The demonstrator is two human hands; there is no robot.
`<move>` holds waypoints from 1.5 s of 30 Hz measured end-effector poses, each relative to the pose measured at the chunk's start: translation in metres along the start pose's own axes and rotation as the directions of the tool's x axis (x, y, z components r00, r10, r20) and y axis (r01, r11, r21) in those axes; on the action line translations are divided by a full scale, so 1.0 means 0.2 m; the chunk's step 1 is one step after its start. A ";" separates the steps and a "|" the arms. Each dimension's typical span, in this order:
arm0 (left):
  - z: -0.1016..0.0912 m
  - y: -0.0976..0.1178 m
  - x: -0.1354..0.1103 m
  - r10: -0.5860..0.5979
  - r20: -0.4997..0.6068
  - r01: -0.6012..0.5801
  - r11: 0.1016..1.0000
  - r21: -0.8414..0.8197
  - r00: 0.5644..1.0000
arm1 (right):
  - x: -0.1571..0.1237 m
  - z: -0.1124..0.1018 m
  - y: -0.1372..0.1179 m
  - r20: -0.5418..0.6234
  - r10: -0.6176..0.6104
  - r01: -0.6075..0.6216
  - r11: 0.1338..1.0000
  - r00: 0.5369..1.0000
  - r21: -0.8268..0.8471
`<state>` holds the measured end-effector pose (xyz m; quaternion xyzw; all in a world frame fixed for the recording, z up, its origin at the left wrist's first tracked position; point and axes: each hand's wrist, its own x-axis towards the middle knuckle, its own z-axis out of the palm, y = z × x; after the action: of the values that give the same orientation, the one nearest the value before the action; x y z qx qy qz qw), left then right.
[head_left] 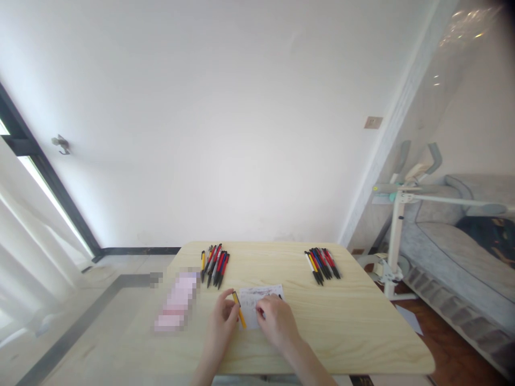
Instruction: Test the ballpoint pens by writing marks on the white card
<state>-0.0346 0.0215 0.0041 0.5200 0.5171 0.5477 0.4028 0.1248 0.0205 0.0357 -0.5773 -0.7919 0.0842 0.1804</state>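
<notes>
My left hand (225, 315) pinches a yellow pen (241, 316) with a black upper end; the pen slants over the left edge of a white sheet of paper (250, 321). Dark scribbles cover the upper part of the sheet. Over the paper's right side is my right hand (276, 317), its fingers closed together. A small dark tip shows just beyond its knuckles, and what the fingers hold is mostly hidden.
On the light wooden table (341, 332), several pens (217, 267) lie grouped at the back left and several more pens (323, 265) at the back right. A blurred pink patch (177, 300) is at the left edge. An exercise machine (396, 236) stands right, before a grey sofa (442, 241).
</notes>
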 end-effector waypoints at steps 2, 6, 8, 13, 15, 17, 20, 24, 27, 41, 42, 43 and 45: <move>0.00 0.00 0.00 -0.001 -0.014 0.001 1.000 0.000 1.000 | 0.01 0.01 0.00 -0.001 0.003 -0.003 1.000 1.000 -0.005; 0.01 0.02 0.00 -0.008 -0.026 0.008 1.000 -0.014 1.000 | 0.02 0.01 -0.01 -0.012 0.011 -0.011 1.000 1.000 -0.013; 0.01 0.02 -0.01 -0.011 -0.028 0.011 1.000 -0.016 1.000 | 0.02 0.01 -0.02 -0.022 0.012 -0.012 1.000 1.000 -0.019; 0.01 0.02 -0.01 -0.007 -0.033 0.007 1.000 0.002 0.999 | 0.02 0.03 -0.01 -0.047 0.010 -0.011 1.000 0.999 -0.023; 0.01 0.02 -0.01 -0.011 -0.025 0.012 1.000 0.009 1.000 | 0.02 0.03 -0.01 -0.053 0.008 -0.009 1.000 0.999 -0.015; 0.00 0.02 -0.01 -0.015 -0.015 0.015 1.000 0.017 1.000 | 0.02 0.03 0.00 -0.057 0.009 -0.009 1.000 0.998 -0.004; 0.00 0.02 -0.01 -0.016 -0.012 0.017 0.999 0.035 1.000 | 0.00 0.01 0.03 -0.072 0.020 -0.020 1.000 0.997 0.011; 0.00 0.01 -0.01 -0.013 0.010 0.012 0.998 0.057 1.000 | -0.02 -0.01 0.06 -0.086 0.044 -0.044 0.999 0.995 0.004; 0.00 0.01 0.00 0.000 0.010 -0.001 0.998 0.060 1.000 | -0.01 0.00 0.05 -0.081 0.050 -0.050 0.999 0.995 -0.003; 0.00 -0.02 0.00 0.019 0.013 -0.020 0.996 0.083 1.000 | 0.02 0.06 0.00 -0.070 0.025 -0.026 1.000 0.997 -0.013; 0.00 -0.01 0.00 0.014 0.016 -0.016 0.996 0.085 1.000 | 0.03 0.06 0.01 -0.070 0.025 -0.026 1.000 0.997 -0.010; 0.00 -0.01 0.00 0.010 0.021 -0.012 0.996 0.089 1.000 | 0.02 0.06 0.01 -0.070 0.025 -0.025 1.000 0.997 -0.004; 0.00 0.00 -0.01 0.007 0.023 -0.009 0.995 0.095 1.000 | 0.02 0.06 0.01 -0.076 0.023 -0.022 1.000 0.997 0.014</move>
<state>-0.0346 0.0205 0.0033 0.5467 0.5359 0.5182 0.3813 0.1212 0.0260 0.0253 -0.5878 -0.7774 0.0693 0.2130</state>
